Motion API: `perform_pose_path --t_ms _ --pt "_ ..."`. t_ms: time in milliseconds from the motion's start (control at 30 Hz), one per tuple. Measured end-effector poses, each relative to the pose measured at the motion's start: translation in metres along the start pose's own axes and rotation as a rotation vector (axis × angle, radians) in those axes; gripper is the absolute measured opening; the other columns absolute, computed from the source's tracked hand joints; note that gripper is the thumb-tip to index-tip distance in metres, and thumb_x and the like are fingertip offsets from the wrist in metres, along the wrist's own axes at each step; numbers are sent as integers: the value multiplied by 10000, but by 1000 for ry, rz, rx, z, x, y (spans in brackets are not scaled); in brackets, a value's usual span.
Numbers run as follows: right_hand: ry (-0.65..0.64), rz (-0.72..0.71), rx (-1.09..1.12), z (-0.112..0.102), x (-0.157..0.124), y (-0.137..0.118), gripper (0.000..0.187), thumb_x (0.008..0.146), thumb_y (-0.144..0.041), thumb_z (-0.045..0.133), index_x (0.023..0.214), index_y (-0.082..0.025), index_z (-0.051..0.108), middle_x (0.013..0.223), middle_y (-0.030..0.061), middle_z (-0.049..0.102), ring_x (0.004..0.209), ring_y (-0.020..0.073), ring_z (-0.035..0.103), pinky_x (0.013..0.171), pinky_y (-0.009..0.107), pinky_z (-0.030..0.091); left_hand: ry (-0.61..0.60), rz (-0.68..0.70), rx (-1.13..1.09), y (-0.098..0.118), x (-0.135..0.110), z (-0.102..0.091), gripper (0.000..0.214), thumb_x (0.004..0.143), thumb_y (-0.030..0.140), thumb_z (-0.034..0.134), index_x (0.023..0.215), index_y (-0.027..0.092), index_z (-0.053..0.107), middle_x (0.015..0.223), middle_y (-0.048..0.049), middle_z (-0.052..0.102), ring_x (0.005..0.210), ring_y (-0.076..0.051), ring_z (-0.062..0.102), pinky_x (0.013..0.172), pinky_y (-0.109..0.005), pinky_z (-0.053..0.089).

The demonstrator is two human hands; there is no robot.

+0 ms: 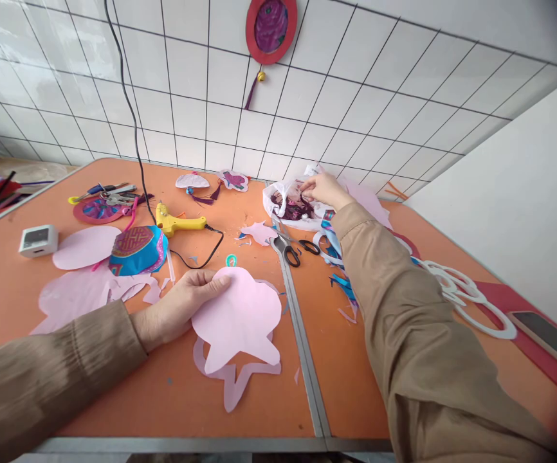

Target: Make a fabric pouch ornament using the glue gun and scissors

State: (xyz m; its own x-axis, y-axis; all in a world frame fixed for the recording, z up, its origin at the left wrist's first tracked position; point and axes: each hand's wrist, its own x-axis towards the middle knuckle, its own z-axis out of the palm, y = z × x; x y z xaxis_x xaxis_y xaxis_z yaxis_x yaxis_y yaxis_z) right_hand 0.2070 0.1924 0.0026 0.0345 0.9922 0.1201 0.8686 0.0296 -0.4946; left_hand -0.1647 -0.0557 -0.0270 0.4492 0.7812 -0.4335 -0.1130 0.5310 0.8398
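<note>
My left hand [182, 302] pinches the upper left edge of a pink fish-shaped cutout [240, 315]. A small teal loop [231, 260] stands out above the cutout's top. Beneath it lies a pink offcut [233, 389] with pointed ends. My right hand [325, 190] reaches over a white plastic bag [278, 194] at the back of the table, its fingers drawn together at dark purple tassels [298, 207]. What the fingertips hold there I cannot make out. Black-handled scissors [291, 254] lie just in front of the bag, by a pink scrap [259, 233].
A yellow glue gun [179, 223] with a black cord lies left of centre, near a blue patterned fabric piece [138, 251] and a white box [38, 240]. White rings [481, 299] and a phone [553, 337] lie right. A red oval ornament [271, 58] hangs on the tiled wall.
</note>
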Motion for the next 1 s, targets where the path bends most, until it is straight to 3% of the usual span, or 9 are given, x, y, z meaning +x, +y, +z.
perform_pose_path --t_ms 100,200,333,433,600,767,833,933,1000 --pt "52 38 78 -6 -3 -4 194 943 -323 733 1024 -147 723 978 64 728 874 191 704 829 371 615 -8 4 5 0 -1 0 620 552 669 935 726 113 723 635 -51 686 521 -133 602 466 -220 417" --pt "124 33 222 -13 -5 -8 133 851 -267 807 806 -176 721 710 33 673 671 161 651 678 297 595 -21 10 -20 -1 -2 0 589 567 642 942 715 117 721 632 -52 687 519 -136 601 461 -222 413" --pt "173 6 487 -25 -12 -13 181 842 -352 817 877 -204 719 700 15 657 529 102 537 457 218 460 -28 20 -63 0 -2 0 569 563 615 956 725 117 734 637 -50 697 518 -132 601 458 -217 414" --pt "173 4 670 -32 -21 -16 207 866 -379 790 916 -198 702 677 -11 613 460 61 436 388 185 330 -16 14 -75 2 0 0 572 539 612 968 705 118 733 618 -45 692 500 -124 591 442 -211 404" --pt "183 8 882 -31 -37 -18 183 900 -364 749 900 -206 655 629 -51 523 479 53 449 425 166 345 6 7 -14 7 -4 1 608 465 639 979 648 119 723 595 -46 677 497 -130 593 445 -213 422" --pt "185 -12 977 -22 -48 -17 167 864 -334 773 917 -226 658 711 -23 582 611 92 575 503 191 445 -88 107 258 19 -11 -1 540 688 662 861 716 130 772 630 -75 699 501 -146 599 442 -224 394" --pt "171 -14 993 -22 -50 -17 153 844 -303 774 932 -233 670 750 -8 617 655 109 601 520 208 457 -57 123 350 25 -10 -3 505 713 638 843 769 139 794 660 -83 713 511 -157 604 444 -231 387" --pt "147 -17 1001 -25 -50 -15 139 820 -284 785 905 -245 682 779 6 650 691 130 629 551 247 474 41 139 506 34 -3 -7 426 697 568 846 656 160 731 598 -50 646 488 -136 542 436 -230 340" --pt "137 -23 993 -28 -49 -14 120 820 -284 789 877 -256 687 784 16 661 708 147 641 573 278 494 79 208 690 40 -1 -8 461 691 507 848 496 180 588 498 -7 518 441 -93 413 419 -232 224"
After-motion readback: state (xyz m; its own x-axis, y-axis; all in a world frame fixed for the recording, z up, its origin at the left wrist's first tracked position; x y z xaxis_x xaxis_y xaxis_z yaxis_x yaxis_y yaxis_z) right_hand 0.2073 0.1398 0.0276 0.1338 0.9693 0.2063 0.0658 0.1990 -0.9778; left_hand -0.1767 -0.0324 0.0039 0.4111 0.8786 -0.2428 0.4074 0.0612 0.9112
